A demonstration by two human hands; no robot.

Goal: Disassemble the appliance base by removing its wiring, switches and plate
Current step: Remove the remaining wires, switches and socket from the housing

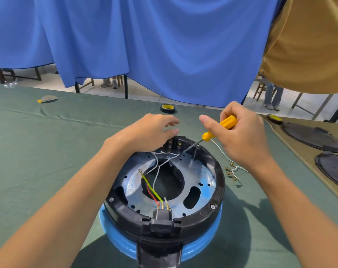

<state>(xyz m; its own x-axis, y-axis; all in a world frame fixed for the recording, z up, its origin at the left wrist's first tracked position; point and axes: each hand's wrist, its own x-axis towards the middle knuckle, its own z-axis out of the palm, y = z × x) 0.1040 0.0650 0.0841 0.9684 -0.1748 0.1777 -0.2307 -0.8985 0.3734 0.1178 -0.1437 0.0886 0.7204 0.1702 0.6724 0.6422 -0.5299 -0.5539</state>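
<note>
Head view: the appliance base (220,192) sits upside down on the green table cloth (48,151), centre foreground, close to the person. It has a black round rim above a blue lower band. Inside, a shiny metal plate (203,171) has a large middle opening and several smaller holes. White wires (156,176) run from the far side across the opening; a green-yellow wire (150,185) and a red wire (151,193) lead to brass pins at the near socket (163,206). The switches (174,145) sit under the far rim, partly hidden.

The left hand (152,130) lies over the far-left rim, palm down, fingers loose and spread, grasping nothing. The right hand (239,132) is clenched round the yellow handle of a screwdriver (218,128), thumb stuck out straight. The shaft slants down-left, tip inside the base just beside the switches.

A loose white wire with brass terminals (232,171) lies on the cloth right of the base. A tape roll (168,108) lies beyond the hands.
</note>
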